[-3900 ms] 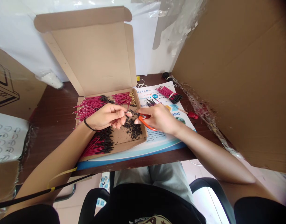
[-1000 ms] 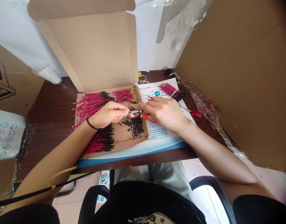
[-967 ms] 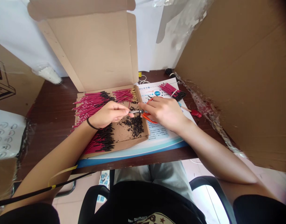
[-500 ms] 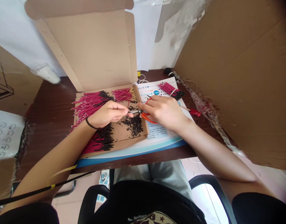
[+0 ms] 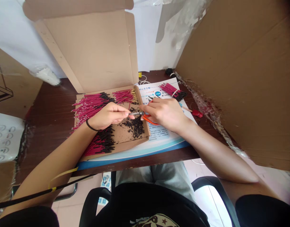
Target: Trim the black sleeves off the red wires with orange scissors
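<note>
Two hands work above the open cardboard box (image 5: 88, 53): the left hand (image 5: 109, 116) pinches a thin metal-tipped wire (image 5: 136, 113) fingers-together, the right hand (image 5: 165, 115) curls closed around orange-handled snips (image 5: 147, 119), over black scraps (image 5: 132, 127) between red wire bundles (image 5: 91, 107).

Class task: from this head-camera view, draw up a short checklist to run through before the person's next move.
1. Right hand grip on orange-handled cutters: ok, held under the fingers.
2. Left hand pinch at the cutter jaws: cannot tell, what it holds is too small to make out.
3. Black clippings kept on the cardboard box: ok.
4. Left wrist off the red wire bundles: not ok, it lies over them.
5. Banded wire bundle on the printed leaflet: ok, away from both hands.
</note>
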Motion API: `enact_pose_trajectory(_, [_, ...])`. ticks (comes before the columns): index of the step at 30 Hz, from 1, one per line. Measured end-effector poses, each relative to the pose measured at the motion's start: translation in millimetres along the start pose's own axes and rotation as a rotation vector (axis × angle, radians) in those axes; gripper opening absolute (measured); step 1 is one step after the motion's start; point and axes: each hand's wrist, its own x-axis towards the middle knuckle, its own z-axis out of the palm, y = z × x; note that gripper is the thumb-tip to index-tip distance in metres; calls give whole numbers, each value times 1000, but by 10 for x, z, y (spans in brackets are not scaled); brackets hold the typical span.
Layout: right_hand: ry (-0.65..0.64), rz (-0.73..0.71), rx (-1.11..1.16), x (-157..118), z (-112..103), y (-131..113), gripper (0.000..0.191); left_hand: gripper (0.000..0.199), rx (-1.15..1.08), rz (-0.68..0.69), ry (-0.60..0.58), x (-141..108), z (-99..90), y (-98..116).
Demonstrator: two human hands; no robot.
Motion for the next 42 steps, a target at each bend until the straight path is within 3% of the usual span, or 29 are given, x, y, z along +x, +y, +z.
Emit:
enact_pose_trajectory(20, [3, -57, -19, 12, -59, -8, 29, 26, 0, 6, 15, 9, 21, 7])
enact_pose_trajectory(42, [11, -57, -111, -2, -74, -51, 26, 32, 190, 15, 21, -20, 58, 78])
